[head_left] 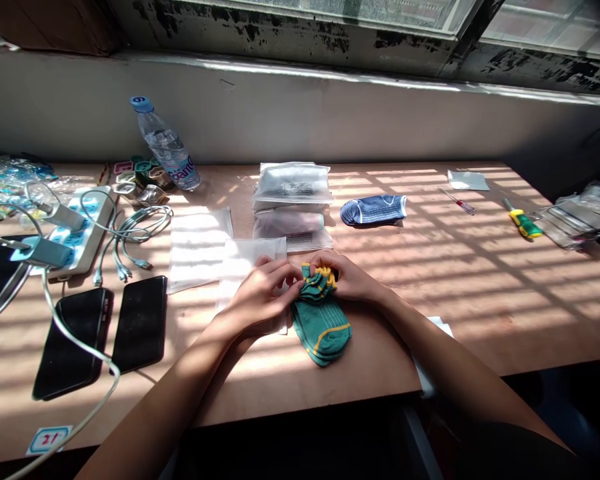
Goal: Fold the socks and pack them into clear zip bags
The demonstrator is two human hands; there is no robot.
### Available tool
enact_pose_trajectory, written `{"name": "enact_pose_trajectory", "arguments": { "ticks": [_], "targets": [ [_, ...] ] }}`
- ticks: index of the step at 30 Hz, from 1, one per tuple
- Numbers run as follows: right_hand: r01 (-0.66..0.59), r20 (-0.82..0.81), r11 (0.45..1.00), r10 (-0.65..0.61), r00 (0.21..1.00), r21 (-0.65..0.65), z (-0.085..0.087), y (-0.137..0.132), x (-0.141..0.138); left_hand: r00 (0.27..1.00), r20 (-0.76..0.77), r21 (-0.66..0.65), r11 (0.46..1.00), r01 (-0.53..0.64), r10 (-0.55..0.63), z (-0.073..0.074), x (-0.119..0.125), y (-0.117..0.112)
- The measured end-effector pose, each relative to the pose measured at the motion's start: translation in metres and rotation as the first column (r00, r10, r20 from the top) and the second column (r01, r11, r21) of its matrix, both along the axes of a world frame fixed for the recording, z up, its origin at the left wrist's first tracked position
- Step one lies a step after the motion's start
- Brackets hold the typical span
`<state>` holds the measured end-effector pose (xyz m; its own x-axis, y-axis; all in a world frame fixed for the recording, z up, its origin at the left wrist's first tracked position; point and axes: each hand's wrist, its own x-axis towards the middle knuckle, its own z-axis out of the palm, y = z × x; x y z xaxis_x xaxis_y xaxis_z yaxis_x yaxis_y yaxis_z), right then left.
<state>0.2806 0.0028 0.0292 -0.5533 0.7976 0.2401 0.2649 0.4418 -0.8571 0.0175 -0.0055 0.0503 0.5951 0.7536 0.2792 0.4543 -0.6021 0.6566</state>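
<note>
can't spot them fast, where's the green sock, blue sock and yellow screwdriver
green sock [322, 333], head view, on its lower part
blue sock [373, 210], head view, on its middle
yellow screwdriver [523, 223], head view, on its handle

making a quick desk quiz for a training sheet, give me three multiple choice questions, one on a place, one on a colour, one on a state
1. Where does the navy sock lie?
A. On the power strip
B. Right of the stack of plastic bags
C. Under the water bottle

2. What colour is the trim on the teal socks?
A. Red
B. White
C. Yellow

3. What state are the teal socks in?
A. Sealed in a bag
B. Bunched under the fingers of the left hand and right hand
C. Hanging off the desk edge

1 B: it lies on the desk just right of the bags.
2 C: yellow bands edge the socks.
3 B: both hands press on the bunched top.
</note>
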Motion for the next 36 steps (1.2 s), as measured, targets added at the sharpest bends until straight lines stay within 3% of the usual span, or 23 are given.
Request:
{"name": "enact_pose_trajectory", "arguments": {
  "ticks": [7,10,13,21,30,36],
  "targets": [
    [0.046,-0.177,0.992,-0.067,0.982,-0.119,-0.005,0.0,0.002,0.958,-0.19,0.008,0.976,-0.215,0.213,-0.007,-0.012,0.011],
    [0.012,-0.288,0.967,-0.088,0.954,-0.256,-0.002,0.001,0.004,0.947,-0.252,-0.072,0.972,-0.225,0.201,-0.005,-0.015,0.011],
    [0.041,-0.341,0.95,-0.152,0.928,-0.31,-0.003,0.001,0.003,0.955,-0.266,-0.156,0.972,-0.177,0.131,-0.001,-0.015,0.009],
    [0.35,-0.287,0.91,-0.404,0.869,-0.223,-0.014,0.012,0.013,0.944,-0.311,-0.116,0.981,-0.155,0.112,0.0,-0.014,0.005],
    [0.306,-0.167,0.939,-0.33,0.929,-0.154,-0.016,0.016,0.017,0.939,-0.343,0.048,0.999,0.008,0.009,-0.005,-0.014,0.011],
    [0.295,-0.197,0.94,-0.326,0.925,-0.17,-0.01,0.014,0.02,0.933,-0.356,0.065,0.997,-0.034,0.055,-0.007,-0.013,0.012]
  ]
}}
